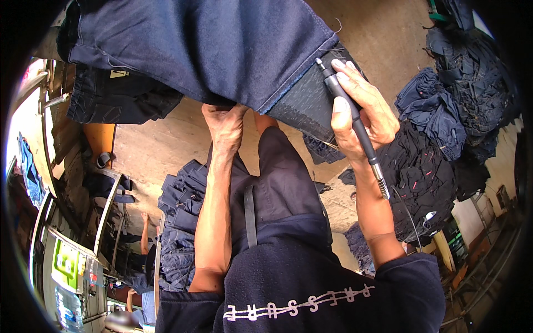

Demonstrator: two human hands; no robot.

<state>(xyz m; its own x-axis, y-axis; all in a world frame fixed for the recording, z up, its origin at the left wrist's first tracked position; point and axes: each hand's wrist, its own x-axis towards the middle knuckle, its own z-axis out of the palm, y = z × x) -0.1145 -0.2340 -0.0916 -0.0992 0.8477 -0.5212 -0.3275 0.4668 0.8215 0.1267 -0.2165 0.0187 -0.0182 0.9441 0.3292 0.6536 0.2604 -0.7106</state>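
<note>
The right hand (369,114) wraps round a black tool (365,139); the left hand (225,126) curls under the blue cloth (222,47), its grip hidden. The cloth, on a dark board (311,102), looks soft and floppy, best pinched at the edge; the tool seems light.

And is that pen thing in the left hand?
No, the right hand holds the black pen-shaped tool, while the left hand is by the blue cloth.

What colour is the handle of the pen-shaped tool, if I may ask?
The handle is black, best seen in the head view.
</note>
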